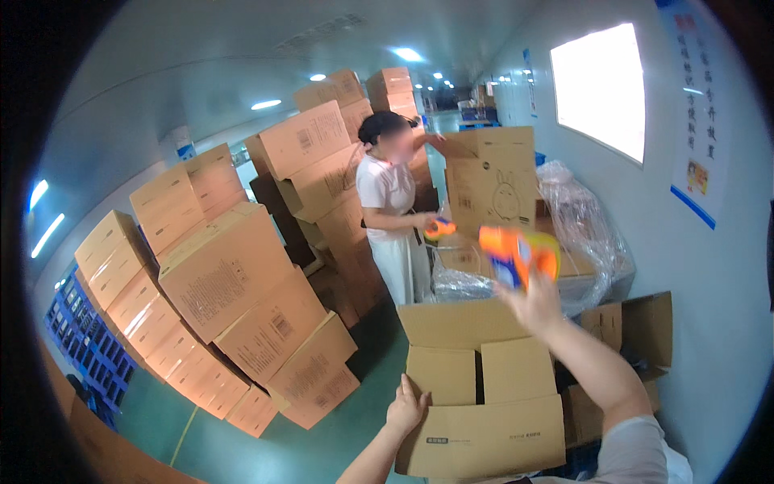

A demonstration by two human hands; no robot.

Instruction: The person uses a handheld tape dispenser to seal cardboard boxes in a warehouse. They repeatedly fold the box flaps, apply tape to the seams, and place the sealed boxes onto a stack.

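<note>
In front of me is an open cardboard box (484,440). Two of its flaps are folded inward with a dark gap between them, while the far flap stands up and the near flap leans toward me. My left hand (405,410) grips the box at its left edge. Raised above the box's far right side, my right hand (534,305) holds an orange and blue tape dispenser (520,256), smeared by motion. Beyond the box, a co-worker (389,202) holds a similar orange tape dispenser (440,229) in one hand and touches an upright cardboard sheet or flap (492,173) with the other.
Tall stacks of cardboard boxes (218,282) fill the left side, with blue pallets (89,347) behind them. Clear plastic wrap (580,210) covers goods along the right wall (693,266). Another opened box (649,331) stands at my right. Green floor (242,452) shows between.
</note>
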